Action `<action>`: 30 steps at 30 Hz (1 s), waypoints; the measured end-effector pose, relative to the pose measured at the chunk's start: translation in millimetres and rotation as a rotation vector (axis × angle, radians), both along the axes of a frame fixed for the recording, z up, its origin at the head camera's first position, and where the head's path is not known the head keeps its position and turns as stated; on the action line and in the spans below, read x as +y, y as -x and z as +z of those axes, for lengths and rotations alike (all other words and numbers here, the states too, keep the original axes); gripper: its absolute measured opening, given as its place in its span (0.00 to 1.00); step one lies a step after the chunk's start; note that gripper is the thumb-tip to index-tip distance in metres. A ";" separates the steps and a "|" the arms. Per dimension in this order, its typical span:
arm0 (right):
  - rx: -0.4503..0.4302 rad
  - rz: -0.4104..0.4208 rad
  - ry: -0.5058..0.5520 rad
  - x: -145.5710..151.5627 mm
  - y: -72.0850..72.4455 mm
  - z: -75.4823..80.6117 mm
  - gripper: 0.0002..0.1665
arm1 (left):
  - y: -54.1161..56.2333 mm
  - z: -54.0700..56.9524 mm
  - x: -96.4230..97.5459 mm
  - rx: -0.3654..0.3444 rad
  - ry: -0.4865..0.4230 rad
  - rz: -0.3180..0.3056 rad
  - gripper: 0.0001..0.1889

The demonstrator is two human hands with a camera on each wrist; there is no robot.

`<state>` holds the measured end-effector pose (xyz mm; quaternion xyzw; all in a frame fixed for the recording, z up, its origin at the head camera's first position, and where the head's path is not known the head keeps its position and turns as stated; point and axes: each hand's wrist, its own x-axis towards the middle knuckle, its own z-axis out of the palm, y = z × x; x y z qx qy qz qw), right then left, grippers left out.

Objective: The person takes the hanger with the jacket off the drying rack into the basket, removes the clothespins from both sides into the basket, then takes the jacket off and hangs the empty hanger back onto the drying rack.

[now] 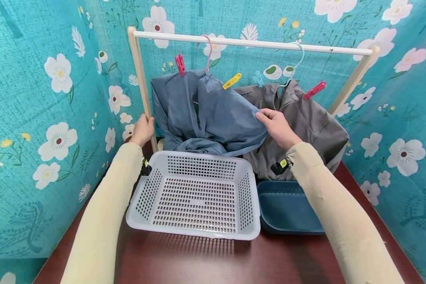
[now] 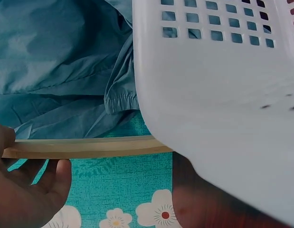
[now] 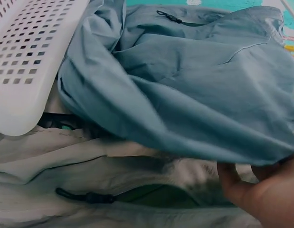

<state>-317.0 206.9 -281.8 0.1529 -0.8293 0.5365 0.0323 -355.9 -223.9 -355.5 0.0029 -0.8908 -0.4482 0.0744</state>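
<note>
My right hand (image 1: 279, 127) pinches the edge of a blue-grey jacket (image 1: 223, 112), drawing its sleeve out to the right. That jacket hangs from a pink hanger (image 1: 210, 51) on a white rail (image 1: 248, 41). A red clothespin (image 1: 180, 64) and a yellow clothespin (image 1: 232, 81) sit at its shoulders. At the left, my left hand (image 1: 142, 129) grips the rack's wooden post (image 1: 141, 79), thumb on one side and fingers on the other in the left wrist view. Behind my right hand hangs a grey jacket (image 1: 316, 126) on a light blue hanger (image 1: 299, 59).
A white perforated basket (image 1: 195, 233) stands on the dark red table (image 1: 184, 260) in front of the blue-grey jacket. To its right is a dark blue basin (image 1: 287, 209), partly under my right forearm. Flowered turquoise cloth (image 1: 56, 130) surrounds the table.
</note>
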 end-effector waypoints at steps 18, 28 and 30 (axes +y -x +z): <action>0.037 0.074 -0.025 -4.4 4.5 5.4 0.18 | 3.6 -5.5 -1.0 -0.017 0.042 0.013 0.17; 0.072 0.065 -0.041 11.7 -0.2 16.3 0.20 | 1.4 -4.3 2.3 0.004 0.049 0.033 0.17; 0.075 0.054 -0.035 15.0 -1.6 17.9 0.18 | 1.0 -3.5 3.0 0.004 0.051 0.038 0.18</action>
